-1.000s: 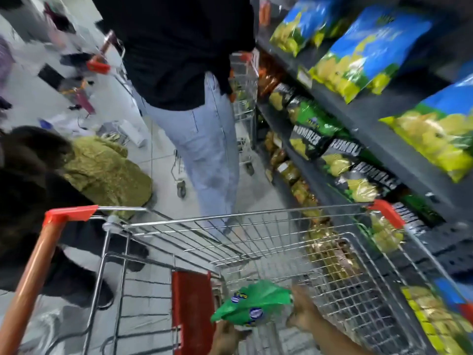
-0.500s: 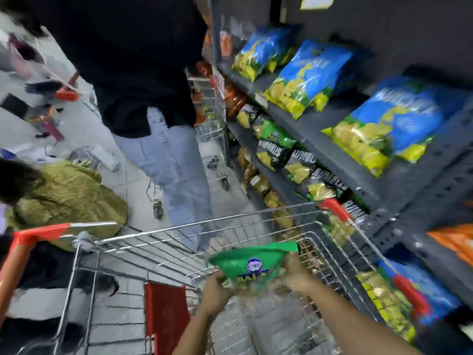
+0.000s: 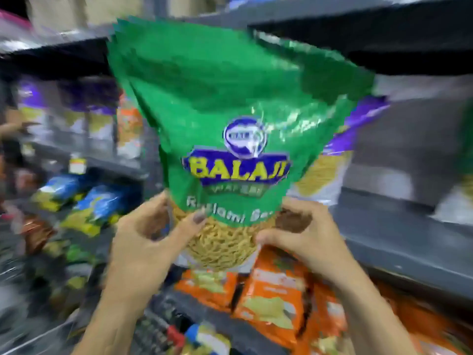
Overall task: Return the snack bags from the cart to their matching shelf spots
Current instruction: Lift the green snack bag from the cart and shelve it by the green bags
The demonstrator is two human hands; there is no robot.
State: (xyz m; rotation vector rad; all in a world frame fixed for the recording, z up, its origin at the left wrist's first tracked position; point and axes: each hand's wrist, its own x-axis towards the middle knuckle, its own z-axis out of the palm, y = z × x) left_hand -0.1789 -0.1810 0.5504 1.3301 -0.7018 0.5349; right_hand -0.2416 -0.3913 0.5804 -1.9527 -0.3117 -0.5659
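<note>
A large green Balaji snack bag [image 3: 230, 111] with a clear window of yellow sev fills the middle of the head view, held upright in front of the grey shelves. My left hand [image 3: 146, 239] grips its lower left corner, thumb across the front. My right hand [image 3: 304, 239] holds the lower right corner. Behind the bag, on the middle shelf [image 3: 384, 226], stands a purple and white bag of sev [image 3: 330, 162]. A corner of the cart [image 3: 163, 331] with a red cap shows at the bottom. The picture is blurred by motion.
Orange snack bags [image 3: 276, 298] lie on the shelf below my hands. Blue and yellow chip bags [image 3: 87, 203] sit at the left. Purple-topped bags [image 3: 74, 111] line the left upper shelf. A dark shelf board [image 3: 384, 47] runs overhead.
Both hands have lifted the green bag out of the cart and up to shelf height. My view has swung from the aisle and cart to face the shelves.
</note>
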